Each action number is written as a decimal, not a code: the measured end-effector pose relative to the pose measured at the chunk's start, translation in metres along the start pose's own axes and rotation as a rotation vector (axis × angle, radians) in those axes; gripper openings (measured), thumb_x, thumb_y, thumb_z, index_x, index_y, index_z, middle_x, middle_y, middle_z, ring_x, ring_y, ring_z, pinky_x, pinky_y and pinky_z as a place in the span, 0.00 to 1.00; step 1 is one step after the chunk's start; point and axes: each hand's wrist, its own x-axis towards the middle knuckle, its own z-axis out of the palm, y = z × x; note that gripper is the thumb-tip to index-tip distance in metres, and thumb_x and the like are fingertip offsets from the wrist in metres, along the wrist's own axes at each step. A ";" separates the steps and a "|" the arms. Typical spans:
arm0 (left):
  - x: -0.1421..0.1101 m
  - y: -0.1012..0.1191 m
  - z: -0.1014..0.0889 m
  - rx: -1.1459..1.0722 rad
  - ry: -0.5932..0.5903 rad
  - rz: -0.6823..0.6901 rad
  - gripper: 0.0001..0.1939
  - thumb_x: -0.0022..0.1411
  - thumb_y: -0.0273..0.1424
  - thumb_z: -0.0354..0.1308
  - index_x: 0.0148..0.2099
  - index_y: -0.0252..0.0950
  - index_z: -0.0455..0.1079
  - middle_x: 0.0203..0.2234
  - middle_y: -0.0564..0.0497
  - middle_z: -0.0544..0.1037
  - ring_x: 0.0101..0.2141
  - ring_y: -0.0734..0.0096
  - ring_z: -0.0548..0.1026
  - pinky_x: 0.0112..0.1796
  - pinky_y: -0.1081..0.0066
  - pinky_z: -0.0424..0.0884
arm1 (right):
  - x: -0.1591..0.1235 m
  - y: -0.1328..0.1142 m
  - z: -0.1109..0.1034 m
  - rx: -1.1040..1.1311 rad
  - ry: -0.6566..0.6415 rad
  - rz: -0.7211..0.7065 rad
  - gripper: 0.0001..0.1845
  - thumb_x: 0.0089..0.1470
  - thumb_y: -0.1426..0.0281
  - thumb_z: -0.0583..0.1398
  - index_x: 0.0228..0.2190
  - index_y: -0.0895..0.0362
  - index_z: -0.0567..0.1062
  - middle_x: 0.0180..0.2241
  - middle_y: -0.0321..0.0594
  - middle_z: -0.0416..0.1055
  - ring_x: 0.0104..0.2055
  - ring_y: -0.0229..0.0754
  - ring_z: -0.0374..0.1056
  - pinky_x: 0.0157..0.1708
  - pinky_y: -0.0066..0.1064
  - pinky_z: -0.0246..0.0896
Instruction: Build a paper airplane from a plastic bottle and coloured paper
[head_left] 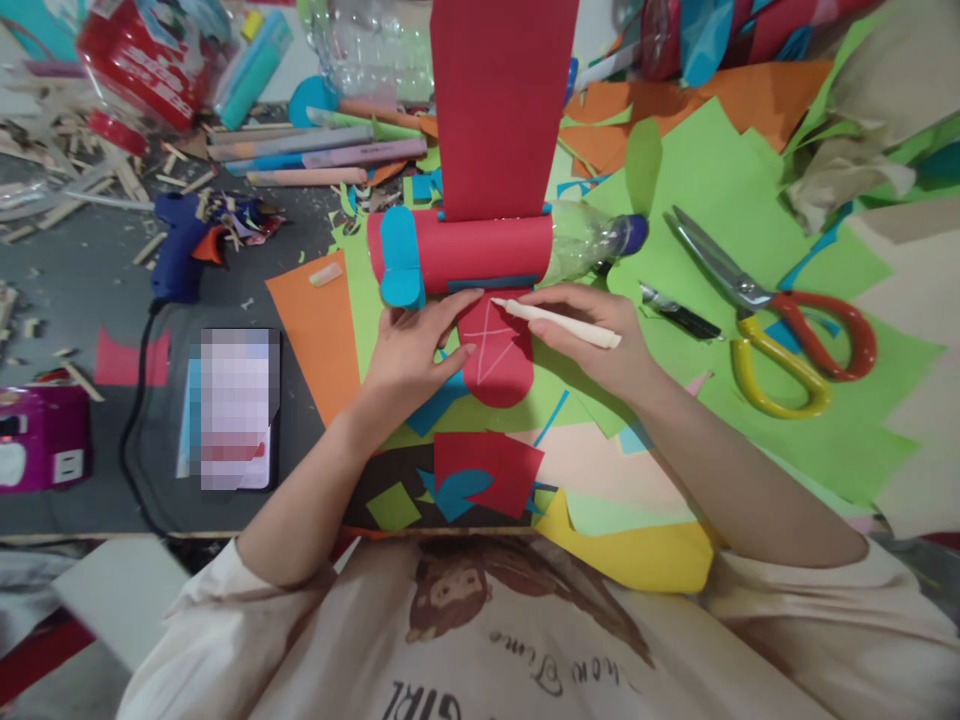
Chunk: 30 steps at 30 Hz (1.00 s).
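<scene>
A plastic bottle wrapped in red paper (480,250) lies sideways, its clear neck (585,245) and dark blue cap (630,235) pointing right. One long red paper wing (502,110) sticks out away from me. The other, round-ended wing (499,385) points toward me and bears a pale star-like line drawing. My right hand (600,335) grips a white marker pen (574,325), its tip at the upper part of the drawing. Beside the near wing, my left hand (416,355) rests with fingers stretched and apart at its left edge. Blue paper pieces (400,258) form the tail.
Scissors (750,300) with red and yellow handles lie at right on green paper (712,200). At left are a blue glue gun (180,245), a phone (236,410) and a purple object (45,435). Several markers (322,155), wood sticks and paper scraps are spread behind.
</scene>
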 end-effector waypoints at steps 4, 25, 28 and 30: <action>0.000 0.000 0.000 0.008 0.001 0.004 0.26 0.64 0.33 0.52 0.64 0.44 0.64 0.35 0.51 0.76 0.43 0.61 0.74 0.55 0.64 0.61 | 0.000 0.000 -0.001 -0.021 -0.017 0.003 0.11 0.56 0.61 0.63 0.37 0.53 0.81 0.38 0.40 0.81 0.37 0.43 0.75 0.37 0.35 0.69; 0.000 0.002 0.000 0.029 -0.021 -0.063 0.26 0.63 0.33 0.53 0.64 0.44 0.64 0.35 0.52 0.77 0.41 0.63 0.74 0.52 0.64 0.60 | 0.000 0.000 -0.007 -0.043 -0.086 0.003 0.06 0.50 0.69 0.60 0.25 0.55 0.77 0.22 0.34 0.74 0.22 0.36 0.63 0.22 0.29 0.54; 0.001 0.002 0.001 0.042 -0.019 -0.057 0.26 0.64 0.32 0.53 0.64 0.44 0.64 0.36 0.52 0.77 0.41 0.63 0.74 0.53 0.64 0.60 | 0.000 -0.003 -0.009 -0.100 -0.104 0.061 0.06 0.47 0.69 0.60 0.22 0.55 0.75 0.20 0.34 0.71 0.21 0.35 0.60 0.22 0.29 0.52; 0.000 0.001 0.001 0.047 -0.014 -0.048 0.26 0.64 0.33 0.52 0.64 0.43 0.64 0.37 0.51 0.77 0.43 0.63 0.74 0.53 0.64 0.60 | 0.001 -0.004 -0.011 -0.120 -0.118 0.103 0.06 0.46 0.70 0.60 0.21 0.55 0.75 0.20 0.34 0.72 0.22 0.36 0.61 0.23 0.29 0.52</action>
